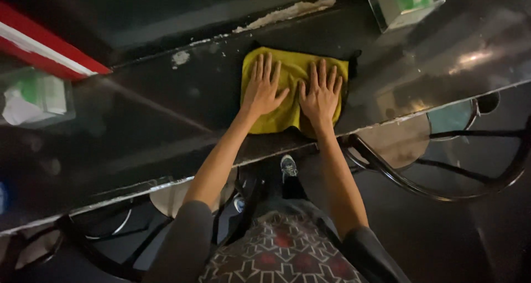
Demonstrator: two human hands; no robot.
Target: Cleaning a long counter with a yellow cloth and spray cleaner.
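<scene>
A long dark counter [138, 128] runs across the view from near left to far right, its glossy top catching reflections and its near edge worn pale. Along its far side a strip of chipped, whitish surface [287, 12] shows. Below the near edge stand round stools: one at the right [395, 142] with a curved dark metal frame, another at the left [171, 197] partly hidden by the person's arm.

On the counter top, right of centre, lies a yellow cloth [290, 73], spread flat, with its near edge reaching the counter's rim. Both hands rest on it, palms down. The left hand [263, 87] lies flat on the cloth's left half, fingers stretched and slightly spread, gripping nothing. The right hand [321, 92] lies just beside it on the right half, likewise flat with fingers extended; the two thumbs are close together, nearly touching.

At the far right stands a clear tissue box [406, 4] with green inside. At the left sits another clear box [36, 98] holding white and green paper. A sneaker [288, 167] shows on the floor below.
</scene>
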